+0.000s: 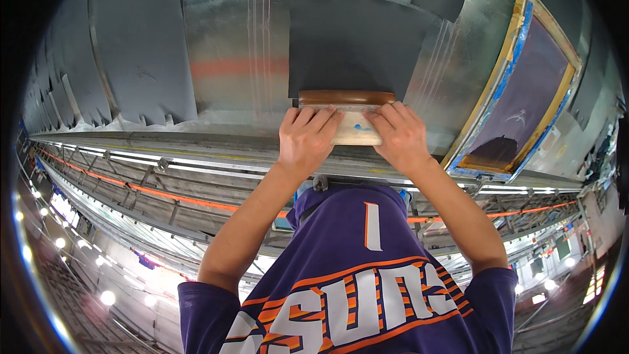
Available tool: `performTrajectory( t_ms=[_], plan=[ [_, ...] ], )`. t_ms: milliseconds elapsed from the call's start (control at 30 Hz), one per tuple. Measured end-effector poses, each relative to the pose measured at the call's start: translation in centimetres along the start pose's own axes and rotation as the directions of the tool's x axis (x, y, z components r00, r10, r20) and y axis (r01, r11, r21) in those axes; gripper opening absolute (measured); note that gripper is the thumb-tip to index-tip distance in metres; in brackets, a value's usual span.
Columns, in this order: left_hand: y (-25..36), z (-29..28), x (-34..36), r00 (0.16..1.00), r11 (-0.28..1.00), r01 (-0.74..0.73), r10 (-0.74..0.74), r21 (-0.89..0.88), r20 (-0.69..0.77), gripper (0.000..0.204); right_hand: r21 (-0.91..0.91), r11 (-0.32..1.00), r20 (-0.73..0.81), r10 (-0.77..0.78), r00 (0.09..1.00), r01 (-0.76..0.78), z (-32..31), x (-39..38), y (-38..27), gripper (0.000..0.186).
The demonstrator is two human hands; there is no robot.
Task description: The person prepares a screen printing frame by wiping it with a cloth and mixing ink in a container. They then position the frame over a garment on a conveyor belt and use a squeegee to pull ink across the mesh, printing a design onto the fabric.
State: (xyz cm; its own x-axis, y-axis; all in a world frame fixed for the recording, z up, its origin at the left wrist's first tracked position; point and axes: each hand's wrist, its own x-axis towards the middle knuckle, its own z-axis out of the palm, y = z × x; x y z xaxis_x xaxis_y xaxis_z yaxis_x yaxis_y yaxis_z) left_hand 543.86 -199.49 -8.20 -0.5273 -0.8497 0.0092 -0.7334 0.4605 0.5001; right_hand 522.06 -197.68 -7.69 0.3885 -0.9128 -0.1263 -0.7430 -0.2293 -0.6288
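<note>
At the near edge of the dark panel (357, 42), on the metal counter (219, 95), a squeegee (352, 117) is held crosswise, its brown blade (347, 97) along that edge. Its wooden handle (357, 136) is gripped near one end by the left hand (306, 136) and near the other by the right hand (400, 134), fingers bent closely over it. It is judged light and stiff, the blade slightly springy and perhaps slippery, so the handle's ends are best held evenly.
</note>
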Motion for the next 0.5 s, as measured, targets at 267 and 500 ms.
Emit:
performTrajectory(
  t_ms=[267,500],
  plan=[
    [-0.07,0.14,0.07,1.0,1.0,0.023,-0.022,-0.013,0.02,0.034,0.0,1.0,-0.001,-0.004,1.0,0.004,0.6,-0.02,0.48,0.043],
    [-0.19,0.37,0.22,1.0,1.0,0.021,-0.021,-0.011,0.003,0.034,0.004,1.0,-0.016,0.0,1.0,0.0,0.27,0.37,0.38,0.04]
  ],
)
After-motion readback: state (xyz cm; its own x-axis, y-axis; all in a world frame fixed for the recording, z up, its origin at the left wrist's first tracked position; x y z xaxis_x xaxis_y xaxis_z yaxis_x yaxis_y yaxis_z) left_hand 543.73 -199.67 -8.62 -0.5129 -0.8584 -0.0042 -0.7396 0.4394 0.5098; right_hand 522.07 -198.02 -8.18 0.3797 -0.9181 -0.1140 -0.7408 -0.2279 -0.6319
